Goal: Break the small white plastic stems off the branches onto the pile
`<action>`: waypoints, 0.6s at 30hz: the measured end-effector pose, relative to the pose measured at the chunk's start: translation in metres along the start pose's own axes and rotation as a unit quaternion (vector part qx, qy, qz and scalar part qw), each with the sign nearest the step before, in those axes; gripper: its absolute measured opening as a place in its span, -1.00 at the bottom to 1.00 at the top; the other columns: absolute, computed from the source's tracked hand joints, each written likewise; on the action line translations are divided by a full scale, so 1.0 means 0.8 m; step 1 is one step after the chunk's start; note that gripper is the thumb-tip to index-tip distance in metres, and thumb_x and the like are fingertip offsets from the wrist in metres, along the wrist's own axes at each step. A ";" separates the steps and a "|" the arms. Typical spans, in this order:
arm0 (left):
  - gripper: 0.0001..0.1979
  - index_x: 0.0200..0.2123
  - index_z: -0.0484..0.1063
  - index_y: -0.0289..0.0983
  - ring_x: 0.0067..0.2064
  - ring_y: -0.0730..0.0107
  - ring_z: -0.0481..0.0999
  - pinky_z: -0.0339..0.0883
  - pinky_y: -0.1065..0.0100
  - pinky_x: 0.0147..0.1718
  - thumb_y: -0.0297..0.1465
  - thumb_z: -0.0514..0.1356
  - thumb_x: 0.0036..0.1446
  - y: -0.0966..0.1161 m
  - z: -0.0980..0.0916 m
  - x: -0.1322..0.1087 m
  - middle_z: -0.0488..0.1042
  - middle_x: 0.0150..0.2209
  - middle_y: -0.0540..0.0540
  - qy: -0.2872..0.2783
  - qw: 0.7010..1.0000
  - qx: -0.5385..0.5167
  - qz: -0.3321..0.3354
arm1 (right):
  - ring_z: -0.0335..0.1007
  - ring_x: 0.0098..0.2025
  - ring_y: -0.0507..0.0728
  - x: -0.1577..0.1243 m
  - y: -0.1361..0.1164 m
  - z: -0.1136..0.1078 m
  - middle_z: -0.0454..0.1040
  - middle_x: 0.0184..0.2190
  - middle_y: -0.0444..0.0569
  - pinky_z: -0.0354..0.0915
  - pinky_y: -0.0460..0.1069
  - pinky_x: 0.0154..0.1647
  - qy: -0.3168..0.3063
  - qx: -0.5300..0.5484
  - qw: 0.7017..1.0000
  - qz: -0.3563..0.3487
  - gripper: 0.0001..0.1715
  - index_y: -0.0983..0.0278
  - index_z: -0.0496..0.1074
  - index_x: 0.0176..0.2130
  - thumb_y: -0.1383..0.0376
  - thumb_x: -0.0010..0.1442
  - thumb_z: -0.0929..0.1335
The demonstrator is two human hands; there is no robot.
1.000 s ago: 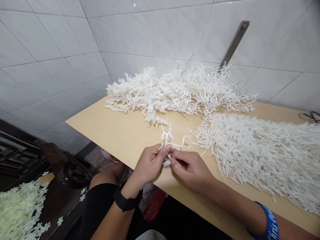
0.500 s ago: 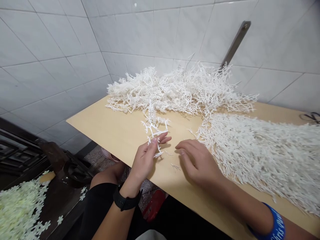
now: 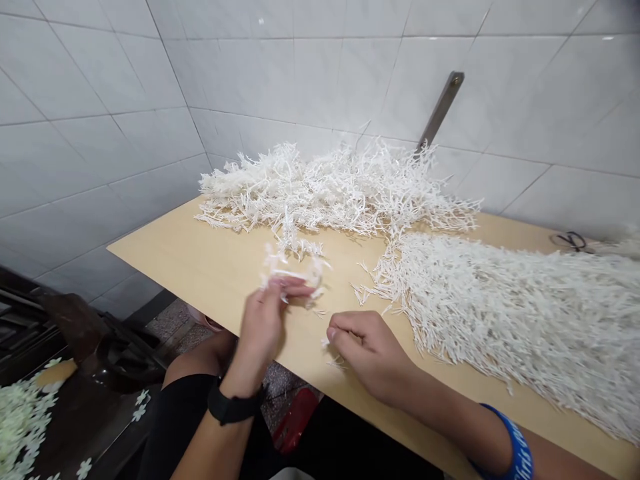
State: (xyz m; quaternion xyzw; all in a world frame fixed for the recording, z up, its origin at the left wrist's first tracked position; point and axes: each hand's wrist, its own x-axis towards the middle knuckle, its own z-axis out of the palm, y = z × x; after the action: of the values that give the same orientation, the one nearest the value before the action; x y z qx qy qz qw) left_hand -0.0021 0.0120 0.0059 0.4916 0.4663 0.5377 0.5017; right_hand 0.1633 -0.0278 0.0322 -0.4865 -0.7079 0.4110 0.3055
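Observation:
My left hand (image 3: 263, 323) grips a white plastic coral-like branch (image 3: 293, 273), which is blurred by motion above the pale wooden board (image 3: 200, 260). My right hand (image 3: 367, 350) rests low on the board, with thumb and forefinger closed on a small white sprig (image 3: 325, 341). The hands are apart. A tangled heap of white branches (image 3: 325, 193) lies at the back of the board. A much larger mass of fine white branches (image 3: 510, 320) spreads to the right of my right hand.
A white tile wall (image 3: 300, 80) rises behind the board, with a metal strip (image 3: 440, 110) on it. Pale flower-shaped pieces (image 3: 25, 427) lie at lower left. A dark cord or scissors (image 3: 573, 241) sits far back right. A red object (image 3: 295, 420) lies below the board.
My view has swung, shifting the scene. My left hand has moved left and is turning the branch. My right hand has drawn its fingers together on a small sprig.

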 end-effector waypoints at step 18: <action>-0.62 -0.18 0.49 -0.38 0.00 0.12 0.56 0.41 0.09 0.02 -0.16 0.16 0.16 -0.011 -0.013 0.013 0.60 -0.19 -0.25 0.157 0.971 -0.177 0.027 | -0.24 0.44 0.19 0.026 0.028 0.003 -0.06 0.41 -0.12 -0.21 0.22 0.43 -0.101 -0.449 0.876 -0.146 -0.36 0.25 -0.02 0.39 0.13 0.43 0.00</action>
State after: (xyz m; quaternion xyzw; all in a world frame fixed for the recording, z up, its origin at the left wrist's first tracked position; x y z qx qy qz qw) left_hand -0.0119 0.0228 -0.0028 0.3170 0.4229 0.6957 0.4864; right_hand 0.1639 -0.0043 0.0124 -0.4187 -0.9061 0.0465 0.0373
